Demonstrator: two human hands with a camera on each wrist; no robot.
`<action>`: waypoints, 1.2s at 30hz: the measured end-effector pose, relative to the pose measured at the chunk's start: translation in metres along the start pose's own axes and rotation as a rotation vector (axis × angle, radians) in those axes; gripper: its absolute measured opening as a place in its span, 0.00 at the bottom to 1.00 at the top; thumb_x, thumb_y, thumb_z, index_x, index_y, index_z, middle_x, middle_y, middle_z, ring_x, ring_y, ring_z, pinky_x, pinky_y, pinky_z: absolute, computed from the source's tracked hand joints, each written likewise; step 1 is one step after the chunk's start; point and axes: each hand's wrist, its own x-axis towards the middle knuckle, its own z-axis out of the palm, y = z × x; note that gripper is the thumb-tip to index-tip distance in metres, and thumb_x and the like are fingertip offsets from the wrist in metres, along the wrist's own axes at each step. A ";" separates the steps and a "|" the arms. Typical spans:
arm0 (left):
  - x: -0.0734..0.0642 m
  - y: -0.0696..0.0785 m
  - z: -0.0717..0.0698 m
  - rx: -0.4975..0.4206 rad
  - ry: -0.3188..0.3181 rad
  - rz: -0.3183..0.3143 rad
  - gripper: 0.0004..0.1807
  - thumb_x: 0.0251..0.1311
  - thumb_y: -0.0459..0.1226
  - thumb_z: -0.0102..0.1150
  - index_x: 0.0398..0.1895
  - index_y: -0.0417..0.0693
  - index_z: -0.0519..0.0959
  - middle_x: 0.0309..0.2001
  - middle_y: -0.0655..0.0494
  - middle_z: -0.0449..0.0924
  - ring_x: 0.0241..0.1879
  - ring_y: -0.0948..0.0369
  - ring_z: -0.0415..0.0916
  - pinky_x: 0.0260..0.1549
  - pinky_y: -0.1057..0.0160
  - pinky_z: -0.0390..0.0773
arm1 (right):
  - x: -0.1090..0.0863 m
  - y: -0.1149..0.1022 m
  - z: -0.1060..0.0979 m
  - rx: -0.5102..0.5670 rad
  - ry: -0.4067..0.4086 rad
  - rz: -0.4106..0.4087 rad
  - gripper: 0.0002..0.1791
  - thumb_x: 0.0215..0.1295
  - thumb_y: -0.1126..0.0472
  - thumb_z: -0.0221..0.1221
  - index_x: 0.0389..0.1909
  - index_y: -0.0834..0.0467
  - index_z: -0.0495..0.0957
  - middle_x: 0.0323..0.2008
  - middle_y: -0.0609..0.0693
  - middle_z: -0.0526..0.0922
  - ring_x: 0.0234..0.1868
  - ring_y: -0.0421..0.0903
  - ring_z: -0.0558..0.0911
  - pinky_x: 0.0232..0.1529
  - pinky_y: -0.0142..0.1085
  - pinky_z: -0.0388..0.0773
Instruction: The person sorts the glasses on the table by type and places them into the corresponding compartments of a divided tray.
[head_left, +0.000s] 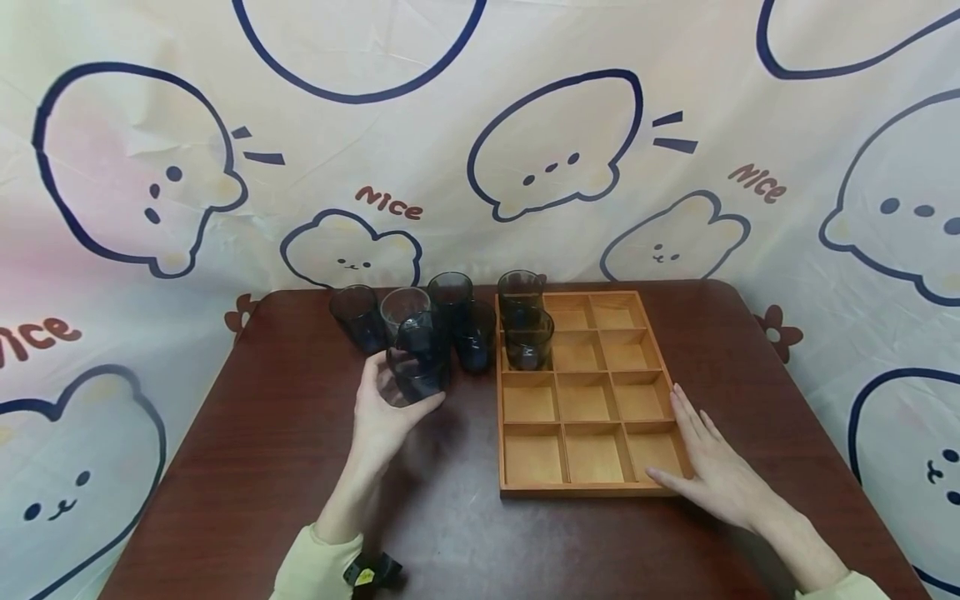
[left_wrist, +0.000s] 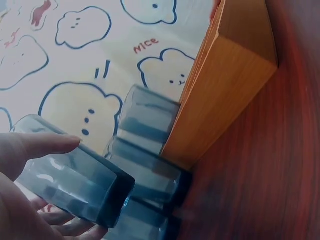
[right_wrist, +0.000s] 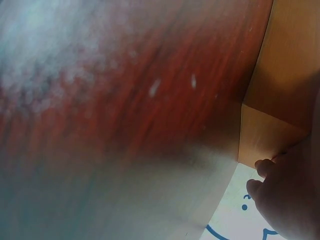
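Observation:
My left hand [head_left: 382,417] grips a dark, smoky-blue drinking glass [head_left: 420,375], lifted and tilted in front of a group of like glasses. In the left wrist view, the thumb lies along one side of this glass [left_wrist: 75,175] and the fingers wrap the other. A wooden compartment tray [head_left: 531,492] lies to the right. Two glasses stand in its left column, one in the back compartment [head_left: 520,287] and one just in front [head_left: 529,342]. My right hand [head_left: 720,471] rests on the tray's right edge, fingers extended; in the right wrist view the hand [right_wrist: 287,192] touches its side wall [right_wrist: 272,132].
Several more glasses stand close together left of the tray, among them a far-left one [head_left: 356,312] and one beside the tray [head_left: 476,337]. A brown table [head_left: 247,467] carries everything. A printed cloth [head_left: 540,142] hangs behind it. Near my left sleeve is a black strap-like object [head_left: 372,571].

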 end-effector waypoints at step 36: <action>-0.007 0.012 0.095 0.005 -0.230 0.097 0.47 0.49 0.30 0.86 0.72 0.40 0.69 0.62 0.38 0.88 0.58 0.43 0.87 0.63 0.43 0.84 | 0.000 0.000 0.000 -0.049 0.021 -0.023 0.66 0.73 0.36 0.68 0.90 0.60 0.34 0.91 0.65 0.42 0.93 0.50 0.40 0.84 0.24 0.21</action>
